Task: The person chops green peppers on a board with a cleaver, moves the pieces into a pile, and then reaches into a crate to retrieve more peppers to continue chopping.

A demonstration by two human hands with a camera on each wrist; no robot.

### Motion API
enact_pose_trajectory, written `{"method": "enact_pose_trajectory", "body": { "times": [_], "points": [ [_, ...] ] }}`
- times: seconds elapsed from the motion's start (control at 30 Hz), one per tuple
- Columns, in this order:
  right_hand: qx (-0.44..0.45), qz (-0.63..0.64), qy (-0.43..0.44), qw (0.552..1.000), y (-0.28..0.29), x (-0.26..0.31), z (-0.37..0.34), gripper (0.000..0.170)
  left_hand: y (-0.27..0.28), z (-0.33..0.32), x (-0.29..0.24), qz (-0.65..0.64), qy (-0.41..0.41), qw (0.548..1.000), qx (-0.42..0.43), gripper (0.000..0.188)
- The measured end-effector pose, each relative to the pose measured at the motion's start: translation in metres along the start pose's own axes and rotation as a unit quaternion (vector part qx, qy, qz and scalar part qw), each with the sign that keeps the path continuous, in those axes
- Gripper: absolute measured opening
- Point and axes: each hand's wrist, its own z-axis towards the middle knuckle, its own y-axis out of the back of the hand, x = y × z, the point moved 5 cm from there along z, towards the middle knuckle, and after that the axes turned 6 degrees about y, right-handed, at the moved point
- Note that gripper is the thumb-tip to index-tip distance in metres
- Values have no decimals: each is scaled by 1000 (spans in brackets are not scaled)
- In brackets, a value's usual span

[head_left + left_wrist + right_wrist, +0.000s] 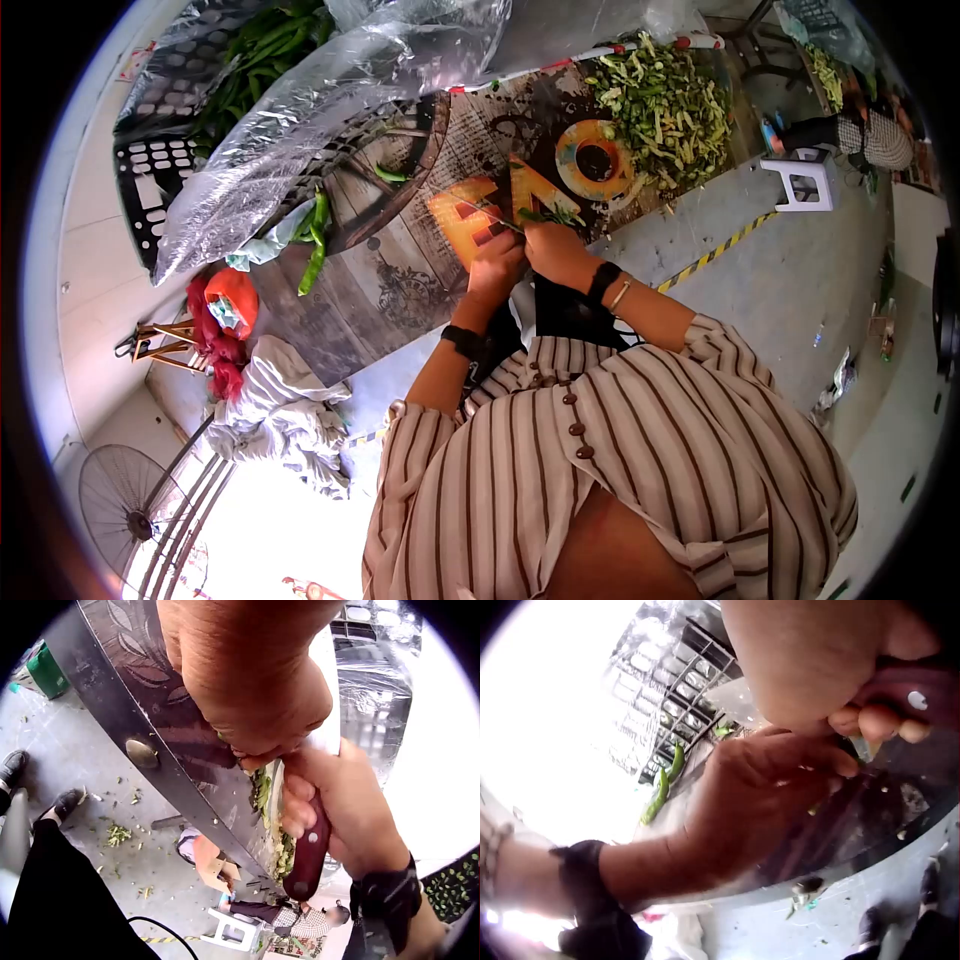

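Observation:
In the head view both hands meet over the near edge of the printed table. My right hand (560, 255) grips a knife by its dark red handle (309, 851); its pale blade (736, 701) juts out past the fingers. Close against the blade, my left hand (735, 802) has its fingers curled and pinches a green pepper, mostly hidden behind the fingers. Some cut green pieces (555, 215) lie just beyond the right hand. A large heap of chopped green peppers (670, 115) covers the table's far right. Whole green peppers (315, 245) lie to the left.
A black crate (155, 180) holding whole peppers stands at the back left, partly under clear plastic sheeting (330, 100). One small pepper (390, 174) lies mid-table. A white stool (800, 183) and a seated person are off to the right; white cloth (280, 410) is at lower left.

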Motion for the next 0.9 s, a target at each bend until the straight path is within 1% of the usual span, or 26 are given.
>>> {"method": "enact_pose_trajectory", "body": {
  "times": [0.03,0.1,0.2,0.23,0.27,0.4,0.47,0.5,0.6,0.67,0.7,0.77,0.83,0.9],
  "points": [
    [-3,1,3,1000,0,-2,3,13,1,-1,0,4,-2,1000,0,18],
    [-23,9,28,999,6,-6,6,14,3,-1,0,12,-36,999,7,18],
    [-14,-5,16,1000,17,-14,-5,14,3,3,1,10,-31,999,-8,16],
    [-7,-12,4,1000,24,-9,-13,14,-1,1,1,4,-23,1000,-7,16],
    [27,-13,-17,999,30,-5,-21,14,-4,2,4,15,-12,1000,-9,14],
    [68,-19,-13,997,25,-8,-33,15,-4,4,4,31,-14,999,-10,14],
    [62,-20,-44,997,20,-7,-31,14,-3,3,4,25,-1,999,-29,13],
    [64,-17,-46,997,14,-6,-28,14,-2,0,4,25,2,999,-26,13],
    [33,3,-24,999,3,-4,-6,12,-6,-1,6,19,6,1000,-6,11],
    [-26,-1,30,999,5,4,9,11,-13,-7,10,15,12,1000,24,11],
    [-32,-2,34,999,7,4,11,11,-9,-5,9,20,7,1000,22,11],
    [-37,4,36,999,14,-2,8,12,-5,-4,3,0,-11,1000,22,13],
    [-17,-14,35,999,22,-4,-5,13,-6,-5,3,-16,-13,1000,-1,15],
    [-10,-1,2,1000,28,-5,-21,15,-10,-6,9,-25,-17,1000,-2,17]
  ]
}}
